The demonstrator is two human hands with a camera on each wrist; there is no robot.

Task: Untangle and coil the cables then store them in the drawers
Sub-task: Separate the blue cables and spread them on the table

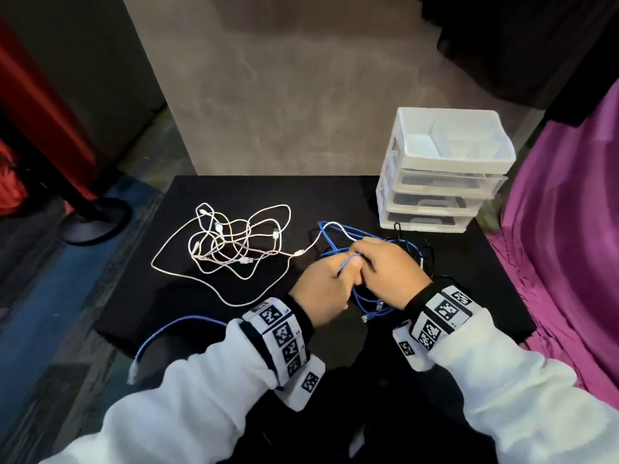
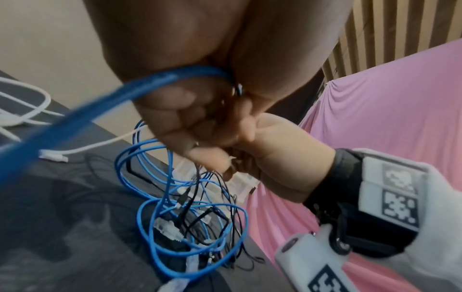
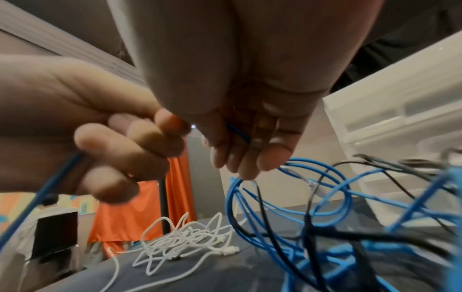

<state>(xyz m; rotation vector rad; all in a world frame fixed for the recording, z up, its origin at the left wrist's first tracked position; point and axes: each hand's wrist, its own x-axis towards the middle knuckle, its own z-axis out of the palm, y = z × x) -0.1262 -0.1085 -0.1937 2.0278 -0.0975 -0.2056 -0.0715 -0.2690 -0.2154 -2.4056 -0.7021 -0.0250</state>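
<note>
Both hands together over near-centre of black counter (image 1: 335, 195). L hand (image 1: 323, 289) and R hand (image 1: 390, 272) each pinch the blue cable (image 1: 348, 261), fingers curled, knuckles touching. Rest of blue cable tangled w/ black cable (image 1: 420, 254) under and just beyond R hand; one blue end hangs off near counter edge, left of L wrist. White cable tangle (image 1: 231, 246) lies apart, left of L hand. Drawer unit (image 1: 445, 172) beyond R hand at far right corner. Bare counter beyond the hands.
</note>
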